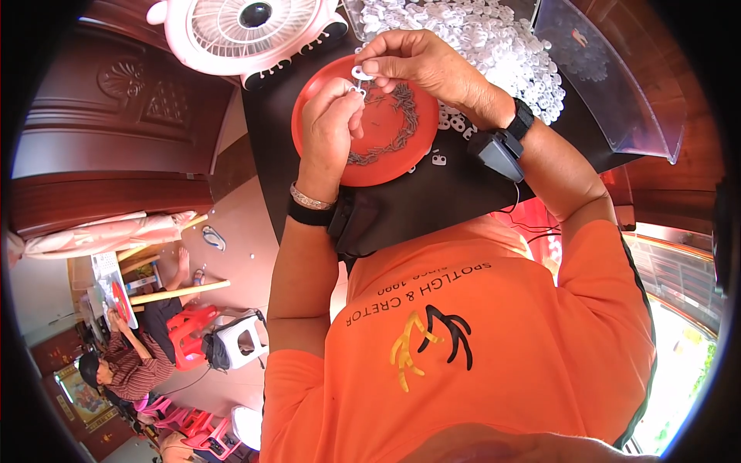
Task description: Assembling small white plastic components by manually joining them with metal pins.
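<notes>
Both hands meet above a round red tray (386, 171) with many small grey metal pins (405, 127) strewn in a ring inside it. My left hand (328, 127) is closed, pinching a small white plastic piece (357, 92) between thumb and forefinger. Just above it, my right hand (413, 65) is closed on another white plastic piece (360, 73), rounded with a hole. The two pieces are very close; I cannot tell whether they are joined. Each wrist carries a black strap, the right one with a dark boxy device (498, 154).
A heap of white plastic pieces (494, 46) spreads over the black table (463, 197) beside a clear plastic bin (617, 85). A loose piece (439, 159) lies near the tray. A pink and white fan (255, 38) stands at the far left. Another person (131, 355) sits at the left.
</notes>
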`<state>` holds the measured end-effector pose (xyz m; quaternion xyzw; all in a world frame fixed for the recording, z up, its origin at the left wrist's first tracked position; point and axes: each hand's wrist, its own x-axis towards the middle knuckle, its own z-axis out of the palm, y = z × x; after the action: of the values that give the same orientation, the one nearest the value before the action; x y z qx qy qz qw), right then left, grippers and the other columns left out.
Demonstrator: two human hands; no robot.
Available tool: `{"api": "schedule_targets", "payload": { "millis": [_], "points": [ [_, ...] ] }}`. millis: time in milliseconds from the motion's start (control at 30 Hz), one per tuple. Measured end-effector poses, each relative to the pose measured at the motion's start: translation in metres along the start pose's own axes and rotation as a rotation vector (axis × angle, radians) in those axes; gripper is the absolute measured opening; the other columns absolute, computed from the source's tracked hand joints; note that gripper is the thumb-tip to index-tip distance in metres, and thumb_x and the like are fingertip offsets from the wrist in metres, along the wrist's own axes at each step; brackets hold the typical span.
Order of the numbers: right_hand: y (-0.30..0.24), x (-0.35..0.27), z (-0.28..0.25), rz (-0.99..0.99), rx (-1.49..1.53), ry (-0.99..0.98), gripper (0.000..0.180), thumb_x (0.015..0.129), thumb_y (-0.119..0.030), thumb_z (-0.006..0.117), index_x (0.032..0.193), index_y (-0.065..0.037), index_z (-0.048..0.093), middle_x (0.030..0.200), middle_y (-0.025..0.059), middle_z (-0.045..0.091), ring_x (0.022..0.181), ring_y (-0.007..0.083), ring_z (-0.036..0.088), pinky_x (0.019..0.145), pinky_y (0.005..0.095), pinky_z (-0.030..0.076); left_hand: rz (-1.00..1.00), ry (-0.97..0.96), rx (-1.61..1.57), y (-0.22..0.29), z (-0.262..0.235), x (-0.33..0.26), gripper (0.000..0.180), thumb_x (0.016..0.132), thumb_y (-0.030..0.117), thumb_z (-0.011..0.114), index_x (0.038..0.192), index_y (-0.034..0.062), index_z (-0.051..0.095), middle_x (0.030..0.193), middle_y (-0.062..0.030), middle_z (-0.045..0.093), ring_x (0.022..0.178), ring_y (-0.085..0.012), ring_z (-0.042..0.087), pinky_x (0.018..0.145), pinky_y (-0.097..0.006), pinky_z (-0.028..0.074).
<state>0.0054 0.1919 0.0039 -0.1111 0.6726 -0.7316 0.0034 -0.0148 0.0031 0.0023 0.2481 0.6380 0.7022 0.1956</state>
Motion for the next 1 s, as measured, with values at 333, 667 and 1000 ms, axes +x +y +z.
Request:
{"api": "schedule_targets", "payload": {
  "millis": [333, 667, 1000],
  "points": [
    [0.002, 0.0, 0.005, -0.032, 0.027, 0.004, 0.016, 0.089, -0.012, 0.063, 0.098, 0.001, 0.064, 0.08, 0.0005, 0.063, 0.069, 0.0056, 0.056, 0.064, 0.02, 0.049, 0.036, 0.004, 0.011, 0.0, 0.0, -0.001, 0.019, 0.088, 0.014, 0.049, 0.071, 0.004, 0.048, 0.061, 0.0005, 0.045, 0.053, -0.0071, 0.041, 0.049, -0.021, 0.035],
    [-0.003, -0.003, 0.006, -0.068, 0.006, 0.013, 0.016, 0.089, -0.008, 0.06, 0.102, 0.0, 0.064, 0.082, 0.0018, 0.064, 0.068, 0.0059, 0.056, 0.064, 0.0205, 0.049, 0.032, 0.029, 0.043, 0.001, 0.001, -0.002, 0.017, 0.088, 0.011, 0.048, 0.073, 0.0033, 0.05, 0.061, 0.0008, 0.044, 0.053, -0.0063, 0.04, 0.049, -0.022, 0.035],
    [-0.001, -0.005, 0.011, 0.002, -0.125, -0.062, 0.019, 0.09, -0.012, 0.061, 0.107, -0.003, 0.065, 0.085, -0.0005, 0.064, 0.074, 0.0048, 0.056, 0.07, 0.0212, 0.047, -0.005, 0.036, -0.073, -0.001, -0.001, 0.001, 0.02, 0.088, 0.016, 0.047, 0.071, 0.0054, 0.049, 0.063, -0.0035, 0.052, 0.055, -0.0113, 0.051, 0.052, -0.022, 0.038]
  ]
}}
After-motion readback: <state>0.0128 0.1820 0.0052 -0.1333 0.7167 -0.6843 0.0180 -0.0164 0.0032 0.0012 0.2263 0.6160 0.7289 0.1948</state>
